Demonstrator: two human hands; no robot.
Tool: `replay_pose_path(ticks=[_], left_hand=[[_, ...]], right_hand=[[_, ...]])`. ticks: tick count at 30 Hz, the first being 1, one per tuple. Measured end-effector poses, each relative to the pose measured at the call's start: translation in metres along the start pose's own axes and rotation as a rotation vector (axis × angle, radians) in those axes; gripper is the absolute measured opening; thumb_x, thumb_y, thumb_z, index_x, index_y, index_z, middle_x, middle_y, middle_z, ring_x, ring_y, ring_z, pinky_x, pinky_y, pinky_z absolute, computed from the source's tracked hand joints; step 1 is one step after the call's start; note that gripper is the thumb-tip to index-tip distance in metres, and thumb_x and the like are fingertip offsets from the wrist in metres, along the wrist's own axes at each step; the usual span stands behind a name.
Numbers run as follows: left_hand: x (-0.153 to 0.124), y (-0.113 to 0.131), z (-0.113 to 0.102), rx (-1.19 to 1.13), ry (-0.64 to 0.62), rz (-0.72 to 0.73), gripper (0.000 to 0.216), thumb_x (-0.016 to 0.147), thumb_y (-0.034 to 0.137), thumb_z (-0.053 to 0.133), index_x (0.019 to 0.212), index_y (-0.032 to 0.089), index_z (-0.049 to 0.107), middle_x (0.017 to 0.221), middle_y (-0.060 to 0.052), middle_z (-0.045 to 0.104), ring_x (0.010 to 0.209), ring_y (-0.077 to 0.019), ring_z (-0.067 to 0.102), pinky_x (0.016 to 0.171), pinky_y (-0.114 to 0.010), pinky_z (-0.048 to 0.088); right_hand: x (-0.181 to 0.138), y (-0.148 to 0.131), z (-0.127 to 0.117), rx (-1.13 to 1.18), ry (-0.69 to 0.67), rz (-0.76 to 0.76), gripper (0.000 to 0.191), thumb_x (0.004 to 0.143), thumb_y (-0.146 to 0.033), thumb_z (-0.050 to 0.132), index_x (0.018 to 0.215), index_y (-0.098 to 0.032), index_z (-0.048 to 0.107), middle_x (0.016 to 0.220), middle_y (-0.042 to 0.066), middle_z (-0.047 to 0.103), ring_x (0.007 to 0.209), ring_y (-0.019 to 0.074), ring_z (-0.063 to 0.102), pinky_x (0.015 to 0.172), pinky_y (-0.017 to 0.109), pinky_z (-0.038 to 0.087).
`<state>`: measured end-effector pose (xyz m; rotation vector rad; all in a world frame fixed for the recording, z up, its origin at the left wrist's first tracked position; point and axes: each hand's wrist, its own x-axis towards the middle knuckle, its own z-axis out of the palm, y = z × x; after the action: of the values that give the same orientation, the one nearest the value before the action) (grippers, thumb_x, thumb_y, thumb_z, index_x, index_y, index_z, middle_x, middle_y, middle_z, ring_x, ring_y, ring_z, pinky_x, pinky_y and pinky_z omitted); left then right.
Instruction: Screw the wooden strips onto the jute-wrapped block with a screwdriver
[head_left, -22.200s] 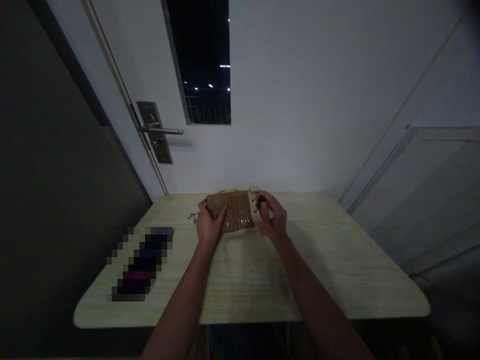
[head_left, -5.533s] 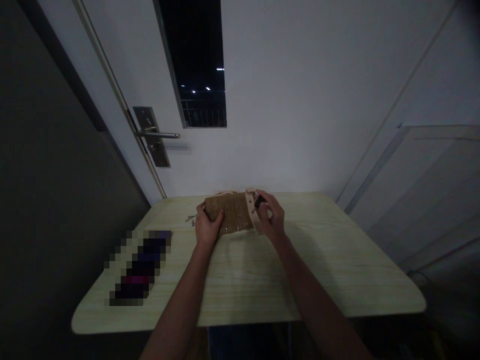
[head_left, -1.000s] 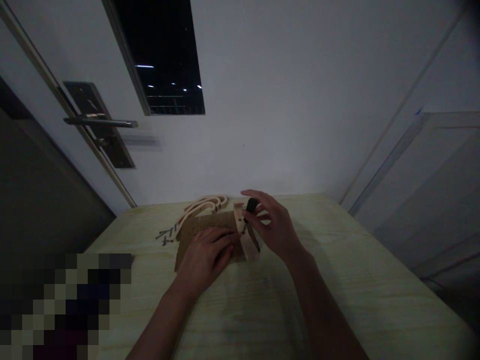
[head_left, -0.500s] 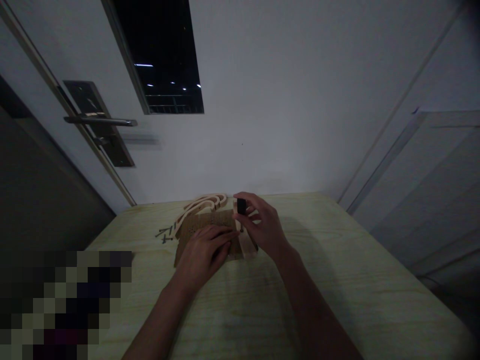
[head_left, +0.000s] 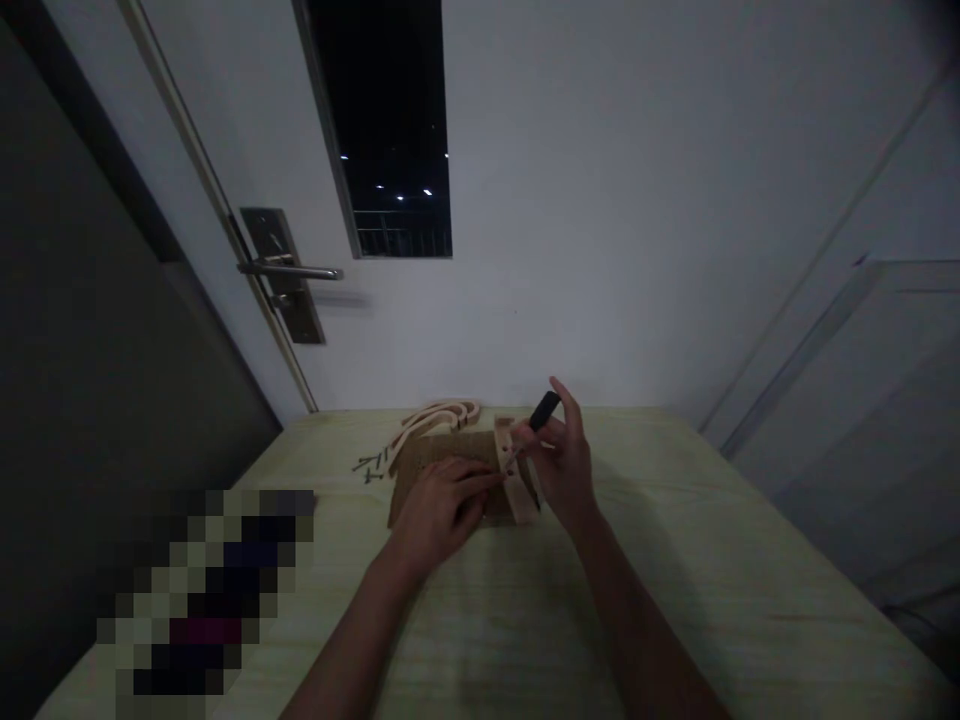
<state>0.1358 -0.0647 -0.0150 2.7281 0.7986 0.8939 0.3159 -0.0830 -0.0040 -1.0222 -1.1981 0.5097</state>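
My left hand point(head_left: 442, 500) lies on a sheet of brown cardboard point(head_left: 409, 478), fingers stretched toward a pale wooden strip point(head_left: 523, 500) with dark holes. Its fingertips reach the strip's left edge; I see nothing held there. In my right hand point(head_left: 564, 465) is a screwdriver point(head_left: 544, 411), its black handle up and leaning right. The thin shaft slants down to the strip near my left fingertips, and whether the tip sits on a screw is too dim to tell. My right index finger is raised beside the handle's top.
Curved wooden pieces point(head_left: 442, 412) lie behind the cardboard. Several dark screws point(head_left: 369, 466) are scattered to its left on the wood-grain tabletop point(head_left: 465, 620). A blurred-out patch point(head_left: 210, 590) covers the table's left side. A white door with a metal handle point(head_left: 300, 271) rises behind.
The screwdriver has gone from end-on to a slant, its handle leaning right, and my right index finger has lifted. The view has shifted, while my left hand stays on the cardboard.
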Motion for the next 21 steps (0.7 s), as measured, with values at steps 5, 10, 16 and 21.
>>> replay_pose_path(ticks=[5,10,16,21], left_hand=[[-0.002,0.002,-0.001,-0.04,-0.021,-0.053,0.03,0.087,0.02,0.054,0.114,0.025,0.066,0.113,-0.004,0.067,0.106,-0.02,0.059,0.095,-0.038,0.046],[-0.001,-0.01,-0.015,0.119,-0.146,-0.22,0.084,0.068,0.063,0.069,0.14,0.026,0.043,0.145,-0.011,0.043,0.134,-0.0332,0.037,0.111,-0.053,0.027],[0.001,-0.035,-0.027,0.201,-0.331,-0.319,0.118,0.055,0.077,0.067,0.148,0.02,0.023,0.154,-0.019,0.024,0.143,-0.0375,0.017,0.114,-0.058,0.01],[0.006,-0.041,-0.025,0.208,-0.354,-0.309,0.124,0.047,0.072,0.075,0.146,0.017,0.026,0.15,-0.021,0.027,0.14,-0.0422,0.02,0.113,-0.06,0.013]], right_hand=[[-0.001,0.007,0.001,0.041,0.076,0.052,0.052,0.086,-0.043,0.055,0.131,-0.02,0.044,0.061,-0.007,0.052,0.042,0.0057,0.044,0.038,0.016,0.036],[-0.003,0.019,0.002,0.097,0.161,0.164,0.049,0.083,-0.046,0.054,0.123,-0.017,0.049,0.06,-0.008,0.048,0.04,0.0044,0.038,0.037,0.016,0.029],[-0.003,0.029,0.001,0.003,0.125,0.153,0.05,0.084,-0.048,0.051,0.121,-0.015,0.051,0.061,-0.006,0.051,0.046,0.0071,0.041,0.042,0.019,0.032],[0.001,0.025,0.001,0.034,0.114,0.04,0.05,0.082,-0.046,0.057,0.121,-0.015,0.051,0.064,-0.004,0.053,0.053,0.0088,0.047,0.047,0.02,0.037]])
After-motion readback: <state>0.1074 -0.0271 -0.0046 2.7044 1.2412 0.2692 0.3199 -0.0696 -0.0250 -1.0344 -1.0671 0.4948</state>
